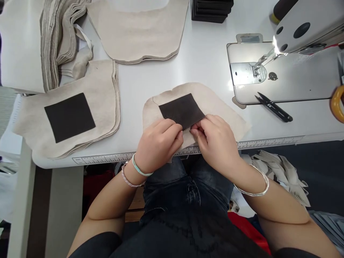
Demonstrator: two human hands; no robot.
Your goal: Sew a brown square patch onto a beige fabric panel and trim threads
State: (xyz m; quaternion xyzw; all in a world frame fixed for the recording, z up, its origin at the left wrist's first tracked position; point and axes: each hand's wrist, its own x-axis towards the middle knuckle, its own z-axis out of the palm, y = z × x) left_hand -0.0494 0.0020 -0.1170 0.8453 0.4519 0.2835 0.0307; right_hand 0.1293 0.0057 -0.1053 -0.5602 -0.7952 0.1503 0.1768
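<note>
A dark brown patch (182, 109) lies on a beige fabric piece (215, 104) near the table's front edge. My left hand (158, 143) is curled, its fingertips pinching the patch's near edge on the left. Beside it, my right hand (217, 141) pinches the same edge, the two sets of fingertips almost touching. Both wrists wear bracelets.
A stack of beige pieces with another dark patch (70, 116) lies at left. More beige stacks (139, 32) sit at the back. A sewing machine (285, 68) stands at right, black snips (274, 107) by its plate. A ruler strip (107, 157) runs along the table edge.
</note>
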